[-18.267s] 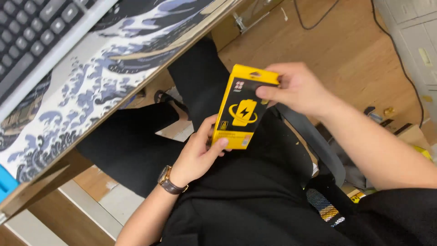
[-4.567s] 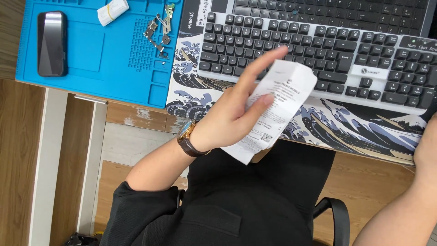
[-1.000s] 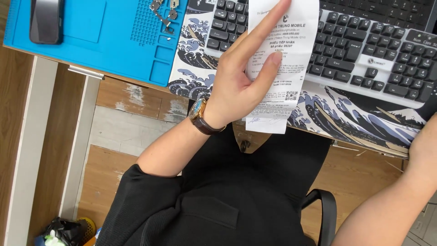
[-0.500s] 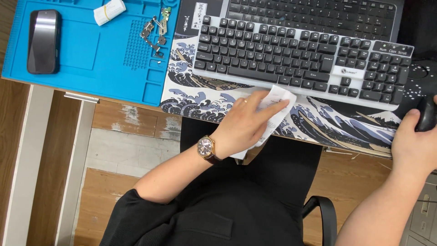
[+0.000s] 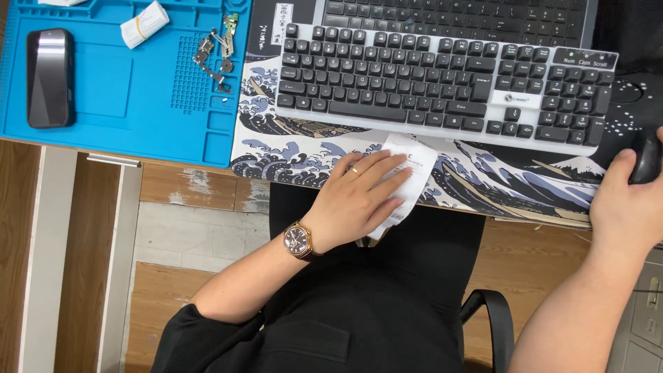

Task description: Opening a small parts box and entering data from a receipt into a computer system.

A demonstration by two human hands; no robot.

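Observation:
My left hand (image 5: 359, 197), with a ring and a wristwatch, lies flat on a white printed paper slip (image 5: 409, 173). It presses the slip onto the wave-patterned desk mat (image 5: 290, 148) at the desk's front edge, just below the keyboard (image 5: 442, 86). Part of the slip hangs over the edge. My right hand (image 5: 630, 200) rests at the far right, curled over a black mouse (image 5: 648, 157) that is mostly hidden.
A blue work mat (image 5: 138, 97) on the left holds a black phone (image 5: 50, 77), a small white bundle (image 5: 143, 15) and several small metal parts (image 5: 215, 55). A black chair armrest (image 5: 498, 324) shows below right, over wooden flooring.
My left hand brought the paper slip down from in front of the keyboard and laid it flat on the desk mat. My right hand has moved onto the mouse.

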